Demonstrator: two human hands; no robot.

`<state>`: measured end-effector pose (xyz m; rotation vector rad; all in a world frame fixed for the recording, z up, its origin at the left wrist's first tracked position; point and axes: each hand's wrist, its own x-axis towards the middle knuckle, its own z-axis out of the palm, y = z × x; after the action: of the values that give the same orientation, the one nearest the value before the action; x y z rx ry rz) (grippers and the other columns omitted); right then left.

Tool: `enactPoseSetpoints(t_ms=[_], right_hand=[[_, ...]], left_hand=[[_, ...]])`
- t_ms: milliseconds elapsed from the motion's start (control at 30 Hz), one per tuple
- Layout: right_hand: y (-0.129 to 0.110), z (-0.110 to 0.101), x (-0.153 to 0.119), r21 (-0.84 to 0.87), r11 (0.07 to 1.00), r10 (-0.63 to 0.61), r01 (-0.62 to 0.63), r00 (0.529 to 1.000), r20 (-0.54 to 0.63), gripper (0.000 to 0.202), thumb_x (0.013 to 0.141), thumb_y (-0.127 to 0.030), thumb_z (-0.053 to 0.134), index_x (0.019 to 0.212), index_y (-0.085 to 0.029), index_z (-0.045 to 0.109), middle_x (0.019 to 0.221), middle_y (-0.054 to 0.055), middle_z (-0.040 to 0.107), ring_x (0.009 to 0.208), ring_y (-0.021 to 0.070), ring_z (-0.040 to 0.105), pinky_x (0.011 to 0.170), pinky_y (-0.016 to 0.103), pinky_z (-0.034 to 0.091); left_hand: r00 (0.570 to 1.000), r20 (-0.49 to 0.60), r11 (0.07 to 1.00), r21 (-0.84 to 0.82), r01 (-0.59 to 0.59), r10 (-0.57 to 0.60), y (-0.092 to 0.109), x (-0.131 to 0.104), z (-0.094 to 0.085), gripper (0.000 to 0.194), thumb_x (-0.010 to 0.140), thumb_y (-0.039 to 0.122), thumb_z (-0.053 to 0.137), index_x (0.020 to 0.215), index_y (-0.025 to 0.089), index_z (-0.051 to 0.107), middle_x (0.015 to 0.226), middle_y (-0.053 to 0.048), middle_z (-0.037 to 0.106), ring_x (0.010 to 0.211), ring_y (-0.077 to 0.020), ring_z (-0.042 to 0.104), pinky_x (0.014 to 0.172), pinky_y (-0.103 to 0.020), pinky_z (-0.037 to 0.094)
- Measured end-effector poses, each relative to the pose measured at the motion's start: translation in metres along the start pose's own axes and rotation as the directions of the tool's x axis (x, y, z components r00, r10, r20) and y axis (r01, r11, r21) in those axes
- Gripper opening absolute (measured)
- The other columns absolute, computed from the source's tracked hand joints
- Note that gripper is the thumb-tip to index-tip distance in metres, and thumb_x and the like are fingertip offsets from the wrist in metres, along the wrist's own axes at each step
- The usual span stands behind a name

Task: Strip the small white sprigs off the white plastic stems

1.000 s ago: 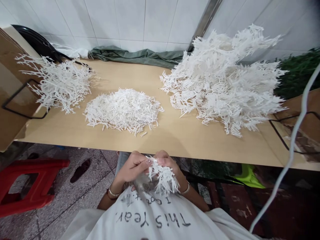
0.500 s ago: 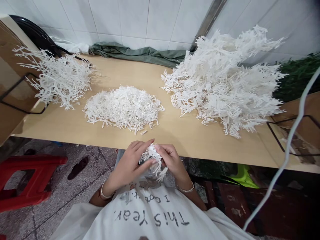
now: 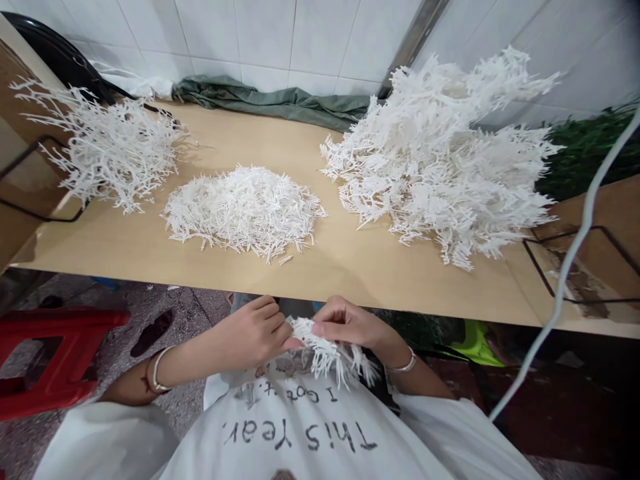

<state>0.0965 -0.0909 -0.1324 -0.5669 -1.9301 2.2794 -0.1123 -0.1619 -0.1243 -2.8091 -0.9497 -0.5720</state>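
Observation:
Between my hands, just in front of the table's front edge, is a bunch of white branching plastic sprigs [image 3: 327, 353], its thin tips hanging over my shirt. My left hand [image 3: 263, 333] is closed at the bunch's left end, fingers curled and thumb pointing right. Thumb and fingers of my right hand [image 3: 353, 325] pinch the bunch from above on the right. Beyond them on the table lies a low pile of small white plastic pieces [image 3: 245, 212]. A big heap of white branching sprigs [image 3: 445, 160] stands at the right, and a looser white tangle [image 3: 120, 150] at the left.
The wooden table [image 3: 350, 267] meets a tiled wall with green cloth [image 3: 270, 100] along it. Cardboard boxes [image 3: 600, 267] and black wire frames flank both ends. A pale cable [image 3: 565, 280] crosses at right. A red stool [image 3: 55, 360] stands on the floor at left.
My hands have moved apart and slightly down toward my shirt. The left hand has gone from spread fingers to curled ones, and the white bunch stretches wider to the right.

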Motion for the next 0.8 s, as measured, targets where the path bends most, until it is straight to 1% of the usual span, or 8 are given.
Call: enactPoseSetpoints(t_ms=[100, 233, 433, 500, 567, 633, 700, 800], right_hand=[[-0.006, -0.002, -0.004, 0.032, 0.999, 0.019, -0.019, 1.0, -0.016, 0.05, 0.085, -0.043, 0.057, 0.048, -0.016, 0.036, 0.046, -0.007, 0.03, 0.042, 0.0026, 0.023, 0.041, 0.022, 0.016], [-0.011, -0.001, -0.005, 0.068, 0.998, 0.012, -0.01, 0.999, -0.032, 0.048, 0.084, -0.044, 0.058, 0.049, -0.017, 0.04, 0.045, -0.007, 0.034, 0.04, 0.0026, 0.026, 0.04, 0.021, 0.019], [-0.018, 0.007, -0.007, -0.045, 0.995, -0.096, 0.089, 0.979, -0.182, 0.053, 0.085, -0.053, 0.053, 0.049, -0.017, 0.039, 0.043, -0.006, 0.03, 0.038, 0.0033, 0.023, 0.039, 0.022, 0.015], [-0.019, 0.013, -0.009, -0.165, 0.977, -0.178, 0.135, 0.943, -0.283, 0.053, 0.089, -0.052, 0.047, 0.049, -0.018, 0.035, 0.043, -0.005, 0.03, 0.038, 0.004, 0.024, 0.039, 0.022, 0.016], [-0.018, 0.019, -0.01, -0.322, 0.929, -0.3, 0.182, 0.879, -0.371, 0.052, 0.092, -0.047, 0.042, 0.049, -0.019, 0.031, 0.043, -0.005, 0.029, 0.038, 0.0043, 0.023, 0.039, 0.023, 0.016], [-0.016, 0.023, -0.01, -0.445, 0.87, -0.408, 0.211, 0.816, -0.41, 0.051, 0.094, -0.04, 0.04, 0.05, -0.019, 0.028, 0.042, -0.004, 0.027, 0.039, 0.0046, 0.022, 0.04, 0.023, 0.016], [-0.014, 0.023, -0.007, -0.509, 0.831, -0.464, 0.225, 0.785, -0.411, 0.049, 0.095, -0.036, 0.04, 0.05, -0.019, 0.028, 0.043, -0.004, 0.029, 0.039, 0.005, 0.023, 0.041, 0.023, 0.018], [-0.014, 0.018, 0.001, -0.552, 0.81, -0.487, 0.199, 0.753, -0.443, 0.047, 0.096, -0.034, 0.041, 0.052, -0.019, 0.032, 0.046, -0.004, 0.03, 0.041, 0.006, 0.028, 0.043, 0.023, 0.022]], left_hand=[[0.997, -0.013, 0.994, 0.078, -0.072, 0.073, -0.001, -0.002, -0.01, 0.039, 0.097, 0.028, 0.044, 0.061, 0.015, 0.051, 0.053, 0.0, 0.048, 0.053, -0.0143, 0.041, 0.06, -0.029, 0.038], [0.994, -0.004, 0.993, 0.053, -0.108, 0.108, -0.007, -0.003, -0.024, 0.038, 0.097, 0.028, 0.045, 0.061, 0.016, 0.051, 0.054, 0.001, 0.049, 0.054, -0.014, 0.044, 0.066, -0.03, 0.042], [0.996, 0.029, 0.996, 0.028, -0.089, 0.088, -0.014, -0.006, -0.036, 0.033, 0.094, 0.025, 0.049, 0.062, 0.016, 0.049, 0.057, 0.001, 0.046, 0.06, -0.0146, 0.046, 0.069, -0.031, 0.046], [0.997, 0.009, 0.996, 0.041, -0.076, 0.076, -0.015, -0.008, -0.039, 0.032, 0.094, 0.024, 0.049, 0.063, 0.017, 0.049, 0.058, 0.001, 0.046, 0.062, -0.0148, 0.046, 0.073, -0.031, 0.048], [0.997, 0.0, 0.996, 0.049, -0.076, 0.076, -0.016, -0.01, -0.042, 0.031, 0.094, 0.023, 0.049, 0.063, 0.017, 0.049, 0.058, 0.001, 0.046, 0.062, -0.0146, 0.045, 0.078, -0.032, 0.049], [0.997, 0.0, 0.996, 0.05, -0.073, 0.073, -0.017, -0.011, -0.045, 0.03, 0.094, 0.023, 0.049, 0.064, 0.016, 0.05, 0.058, 0.002, 0.046, 0.062, -0.0141, 0.044, 0.083, -0.034, 0.048], [0.999, -0.002, 0.999, 0.015, -0.044, 0.044, -0.02, -0.011, -0.047, 0.031, 0.095, 0.023, 0.047, 0.065, 0.016, 0.05, 0.058, 0.002, 0.047, 0.061, -0.0136, 0.045, 0.088, -0.035, 0.048], [0.996, -0.048, 0.992, -0.105, 0.069, -0.074, -0.026, -0.007, -0.045, 0.032, 0.097, 0.021, 0.039, 0.067, 0.017, 0.05, 0.059, 0.002, 0.05, 0.061, -0.0133, 0.046, 0.09, -0.035, 0.047]])
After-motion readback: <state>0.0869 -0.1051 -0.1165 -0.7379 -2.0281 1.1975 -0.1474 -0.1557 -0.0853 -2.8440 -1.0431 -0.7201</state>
